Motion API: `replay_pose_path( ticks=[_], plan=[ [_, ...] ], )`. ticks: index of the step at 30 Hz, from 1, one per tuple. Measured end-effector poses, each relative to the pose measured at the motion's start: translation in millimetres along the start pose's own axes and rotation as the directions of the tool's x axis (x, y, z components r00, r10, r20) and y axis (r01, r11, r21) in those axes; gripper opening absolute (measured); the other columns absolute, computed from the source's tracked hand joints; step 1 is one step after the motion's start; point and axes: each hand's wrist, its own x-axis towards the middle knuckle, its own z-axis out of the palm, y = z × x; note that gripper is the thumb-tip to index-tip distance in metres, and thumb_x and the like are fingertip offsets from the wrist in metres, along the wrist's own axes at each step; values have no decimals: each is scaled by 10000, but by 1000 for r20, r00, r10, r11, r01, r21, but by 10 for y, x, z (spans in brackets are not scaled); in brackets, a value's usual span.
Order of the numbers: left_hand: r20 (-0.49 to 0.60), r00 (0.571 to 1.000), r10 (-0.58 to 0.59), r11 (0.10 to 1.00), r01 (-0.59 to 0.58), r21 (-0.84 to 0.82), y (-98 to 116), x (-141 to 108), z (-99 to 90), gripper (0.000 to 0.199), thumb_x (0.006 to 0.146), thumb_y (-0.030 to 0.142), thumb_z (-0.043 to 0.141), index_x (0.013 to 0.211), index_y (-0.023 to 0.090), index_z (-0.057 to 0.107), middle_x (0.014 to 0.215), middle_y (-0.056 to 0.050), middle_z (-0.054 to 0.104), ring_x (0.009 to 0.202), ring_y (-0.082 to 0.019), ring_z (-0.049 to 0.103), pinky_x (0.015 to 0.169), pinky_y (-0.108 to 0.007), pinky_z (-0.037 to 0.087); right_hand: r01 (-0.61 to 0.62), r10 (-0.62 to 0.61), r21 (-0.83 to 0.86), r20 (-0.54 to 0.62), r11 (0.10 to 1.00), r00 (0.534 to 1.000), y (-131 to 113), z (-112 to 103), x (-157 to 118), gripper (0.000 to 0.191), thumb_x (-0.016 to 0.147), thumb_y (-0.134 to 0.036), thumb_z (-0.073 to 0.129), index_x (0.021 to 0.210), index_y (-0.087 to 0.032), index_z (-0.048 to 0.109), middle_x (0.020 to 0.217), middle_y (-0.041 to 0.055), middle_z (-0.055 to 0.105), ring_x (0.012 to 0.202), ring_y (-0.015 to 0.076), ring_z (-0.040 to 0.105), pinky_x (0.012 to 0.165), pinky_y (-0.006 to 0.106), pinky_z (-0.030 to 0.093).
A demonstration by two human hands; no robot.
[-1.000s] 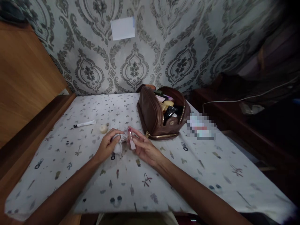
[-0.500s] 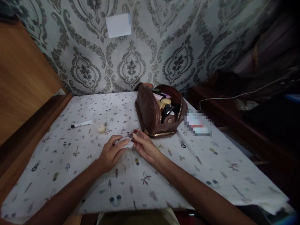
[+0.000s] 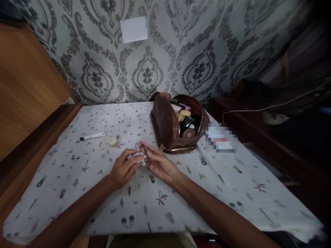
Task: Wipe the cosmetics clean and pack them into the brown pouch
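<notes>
Fingers, 2 sets: those of the left hand [image 3: 124,167] closed around bunched cloth; those of the right hand [image 3: 164,167] partly curled, fingertips loosely pinching a small item.

Wall, 1: grey, damask-patterned.
Tablecloth [image 3: 103,206], 1: white, printed with small motifs, under both hands.
Bag [image 3: 165,120], 1: brown, unzipped, just beyond the right hand; contents include 1 glossy black packet [image 3: 186,122] and 1 yellowish piece [image 3: 185,114].
Pixelated object [image 3: 221,139], 1: beside the bag, identity obscured.
Tube [image 3: 93,136], 1: white, dark-capped, lying flat, well apart from the hands.
White cloth [image 3: 141,160], 1: crumpled, between the hands.
Round piece [image 3: 113,141], 1: cream, near the left hand, between it and the tube.
Pinkish item [image 3: 142,148], 1: at the right fingertips, mostly hidden.

Change, over 1 second: the pinkish item has gone from plain view to nearly covered, with the cloth gathered against it. Judged: the handling centres on that contact; which face the cloth meets, cannot tell.
</notes>
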Motion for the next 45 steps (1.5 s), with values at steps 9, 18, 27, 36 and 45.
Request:
replay_pose_path(
  ticks=[9, 18, 27, 36, 45],
  plan=[
    [-20, 984, -176, 984, 176, -20, -112, -37, 43, 285, 966, 156, 543, 1227, 215, 641, 1055, -57, 589, 983, -161, 605, 853, -289, 517, -9, 10, -122, 10, 993, 1000, 62, -62, 20, 529, 678, -217, 896, 1173, -236, 712, 945, -9, 726, 784, 95, 642, 721, 211, 514],
    [-58, 936, -348, 937, 346, -43, -177, -4, 24, 210, 978, 232, 529, 1139, 203, 661, 1002, -46, 627, 976, -173, 606, 844, -311, 508, -24, 24, -137, 2, 990, 1000, 80, -28, 41, 373, 670, -282, 906, 992, -178, 751, 931, 20, 750, 772, 128, 689, 782, 280, 556],
    [-38, 945, -326, 944, 324, -56, -163, -16, 43, 226, 976, 234, 540, 1174, 211, 645, 1018, -47, 621, 983, -174, 602, 844, -311, 501, -50, 54, -153, 23, 987, 998, 95, -109, 48, 565, 673, -257, 901, 1196, -211, 691, 848, 1, 723, 803, 149, 686, 679, 261, 547],
    [35, 980, -194, 976, 196, -91, -115, -13, 15, 273, 969, 176, 540, 1215, 220, 651, 1034, -63, 599, 974, -170, 606, 832, -300, 514, 18, -23, -166, -30, 986, 999, 79, -95, 61, 475, 665, -285, 908, 1093, -219, 715, 830, -23, 684, 666, 95, 581, 599, 231, 485],
    [111, 991, -67, 978, 88, -190, -20, 41, -22, 288, 954, 127, 537, 1211, 201, 644, 1040, -75, 603, 944, -153, 624, 792, -264, 524, 29, -35, -43, -134, 999, 990, 78, -111, 106, 440, 610, -327, 942, 965, -195, 717, 771, -39, 698, 654, 84, 612, 613, 200, 477]
  ],
)
